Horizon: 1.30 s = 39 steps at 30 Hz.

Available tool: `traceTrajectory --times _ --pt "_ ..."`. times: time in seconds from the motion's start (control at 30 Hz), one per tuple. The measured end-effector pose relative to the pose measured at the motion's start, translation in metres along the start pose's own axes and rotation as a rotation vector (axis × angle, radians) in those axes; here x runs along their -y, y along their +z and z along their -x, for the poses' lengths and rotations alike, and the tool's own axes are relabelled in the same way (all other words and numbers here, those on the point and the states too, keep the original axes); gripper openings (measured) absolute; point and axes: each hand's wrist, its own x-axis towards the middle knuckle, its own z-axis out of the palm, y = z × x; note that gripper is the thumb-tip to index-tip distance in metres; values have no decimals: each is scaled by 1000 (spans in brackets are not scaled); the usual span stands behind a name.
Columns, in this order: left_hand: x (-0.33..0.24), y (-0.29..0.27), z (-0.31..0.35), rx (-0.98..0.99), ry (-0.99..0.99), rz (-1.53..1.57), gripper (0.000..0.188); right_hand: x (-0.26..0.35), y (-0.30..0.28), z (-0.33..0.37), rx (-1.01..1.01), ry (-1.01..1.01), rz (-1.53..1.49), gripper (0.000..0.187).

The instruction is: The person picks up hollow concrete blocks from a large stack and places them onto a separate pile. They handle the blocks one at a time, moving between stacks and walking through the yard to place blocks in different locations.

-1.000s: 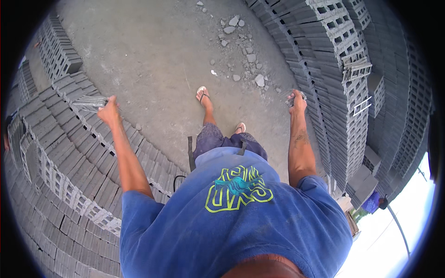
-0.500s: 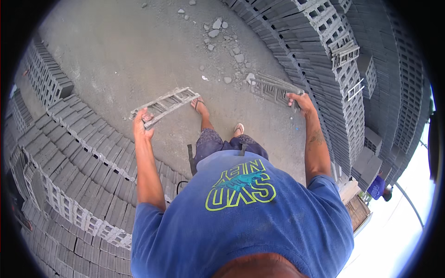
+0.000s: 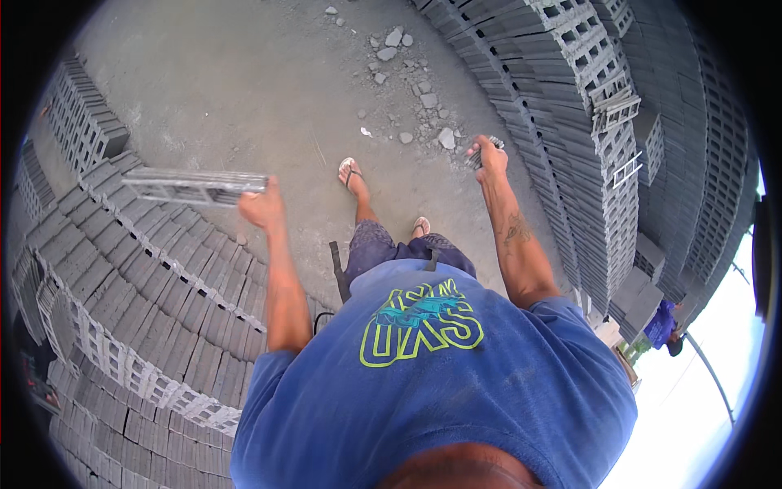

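My left hand (image 3: 262, 205) is closed round one end of a ladder-shaped grey frame (image 3: 191, 186), which points left over the edge of the stacked blocks. The frame is smeared by motion; it may be more than one laid together. Farther out on the right, my right hand (image 3: 490, 163) grips a bundle of similar grey slatted frames (image 3: 498, 143). Only a short end of that bundle shows past the fingers, and the rest is hidden. Both arms are stretched out ahead of me, well apart.
Long rows of grey hollow blocks (image 3: 138, 236) stand at left. A tall block wall (image 3: 521, 73) runs along the right, with more frames (image 3: 615, 110) and a white frame (image 3: 627, 169) on it. Rubble (image 3: 388, 54) litters the dusty ground. Another person (image 3: 661, 324) is at far right.
My left hand has turned, swinging its frame leftward over the block rows. My right hand has moved left and slightly up, and its frames have turned so that little of them shows.
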Motion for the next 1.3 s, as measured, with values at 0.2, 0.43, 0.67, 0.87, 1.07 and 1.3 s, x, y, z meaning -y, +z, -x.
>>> traceTrajectory --times 0.2,0.43,0.67,0.87,1.07,1.3 --pt "-59 69 138 703 287 275 22 50 89 62 881 -127 645 12" --pt "-75 26 9 550 -345 559 12 106 75 61 718 -100 635 13" --pt "-113 -28 -69 577 -284 486 10 101 128 41 716 -44 354 19" --pt "-164 -42 -175 659 -225 530 7 94 247 63 983 165 79 31" --pt "-200 -39 -298 416 45 25 14 127 403 90 1259 295 121 33" --pt "-333 -52 -411 314 198 -266 25 178 579 149 1577 322 68 37"
